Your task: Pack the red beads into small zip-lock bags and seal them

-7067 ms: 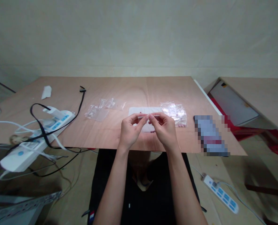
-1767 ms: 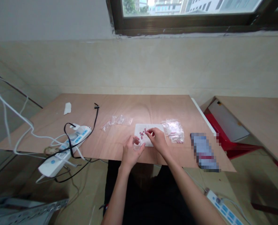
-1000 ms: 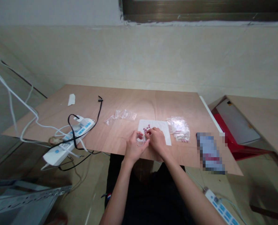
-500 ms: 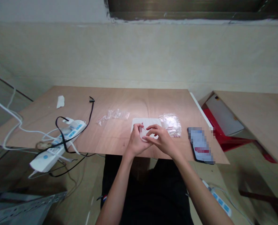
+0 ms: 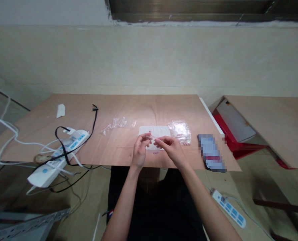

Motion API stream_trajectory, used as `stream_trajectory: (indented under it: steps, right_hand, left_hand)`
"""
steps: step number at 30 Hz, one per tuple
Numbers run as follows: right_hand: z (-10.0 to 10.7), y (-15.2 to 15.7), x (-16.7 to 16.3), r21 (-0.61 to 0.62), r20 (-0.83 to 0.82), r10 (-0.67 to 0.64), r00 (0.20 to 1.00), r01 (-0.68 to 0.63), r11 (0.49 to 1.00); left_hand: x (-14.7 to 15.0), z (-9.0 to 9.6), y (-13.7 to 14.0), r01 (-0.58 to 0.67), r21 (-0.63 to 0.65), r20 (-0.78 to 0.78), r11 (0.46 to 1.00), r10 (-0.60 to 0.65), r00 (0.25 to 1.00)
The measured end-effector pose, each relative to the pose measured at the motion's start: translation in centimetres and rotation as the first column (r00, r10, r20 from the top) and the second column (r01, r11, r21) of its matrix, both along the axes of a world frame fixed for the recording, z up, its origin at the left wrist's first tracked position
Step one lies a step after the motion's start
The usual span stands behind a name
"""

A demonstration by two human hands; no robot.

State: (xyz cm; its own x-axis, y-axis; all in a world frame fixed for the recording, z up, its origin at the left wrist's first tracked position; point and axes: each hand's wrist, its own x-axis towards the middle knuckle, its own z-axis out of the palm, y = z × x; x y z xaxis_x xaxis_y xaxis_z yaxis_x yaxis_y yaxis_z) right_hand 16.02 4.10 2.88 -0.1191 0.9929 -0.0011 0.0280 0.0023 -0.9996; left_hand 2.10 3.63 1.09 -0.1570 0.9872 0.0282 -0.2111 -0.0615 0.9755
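A small, thin, clear plastic bag (image 5: 152, 137) is stretched between my two hands above a white sheet (image 5: 159, 130). My left hand (image 5: 139, 149) is closed in a pinch on the bag's left end. From the other side, my right hand (image 5: 171, 146) pinches its right end between thumb and fingers. Small reddish spots show on the white sheet near the fingers, too small to name. To the right of the sheet lies a stack of clear plastic bags (image 5: 180, 131) with red edges. On the left, more crumpled clear bags (image 5: 120, 123) are spread on the wooden table (image 5: 114, 150).
A phone (image 5: 211, 152) lies by the table's right front edge. On the left sit a white power strip (image 5: 48, 170), tangled cables and a scrap of white paper (image 5: 61, 110). Another power strip (image 5: 229, 208) is on the floor. A red chair (image 5: 244, 147) stands right.
My hands have drawn apart a little, and the clear bag now spans between their fingertips. My right hand's fingers have closed from a looser spread. The view has shifted slightly.
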Motion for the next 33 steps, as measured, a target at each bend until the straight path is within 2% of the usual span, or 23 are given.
stream_trajectory:
  steps: [5,11,14,17,20,24,29,33]
  right_hand:
    - [0.2,-0.1,0.2,0.01,-0.004,-0.049,0.999,0.049,0.999]
    - [-0.1,-0.4,-0.4,0.031,-0.032,-0.094,0.995,0.095,0.995]
    - [0.1,-0.5,-0.3,0.049,-0.013,-0.105,0.994,0.106,0.993]
    - [0.4,-0.7,0.1,0.072,0.018,-0.051,0.999,0.05,0.996]
    - [0.4,-0.8,0.5,0.03,-0.02,-0.009,1.0,0.009,1.0]
    - [0.2,-1.0,0.5,-0.02,-0.071,-0.074,0.995,0.073,0.997]
    - [-0.1,-1.2,0.3,-0.002,-0.061,-0.061,0.996,0.061,0.998]
    - [-0.5,-1.4,0.4,-0.06,-0.096,-0.048,0.994,0.042,0.997]
  left_hand:
    - [-0.4,-0.1,-0.3,-0.062,-0.007,-0.064,0.998,0.062,0.996]
    - [0.0,0.0,-0.8,-0.057,0.052,-0.125,0.997,0.063,0.99]
    - [0.0,0.3,-1.0,0.007,0.055,-0.112,0.998,-0.001,0.994]
    - [-0.2,0.6,-1.2,0.105,0.072,-0.133,0.992,-0.095,0.987]
    - [-0.3,0.7,-1.2,0.087,0.096,-0.161,0.992,-0.071,0.984]
    - [-0.1,0.3,-1.3,0.045,0.088,-0.148,0.995,-0.032,0.988]
    - [0.0,0.1,-1.2,0.124,0.067,-0.147,0.99,-0.114,0.983]
    - [-0.1,0.2,-1.2,0.055,0.081,-0.196,0.995,-0.039,0.98]
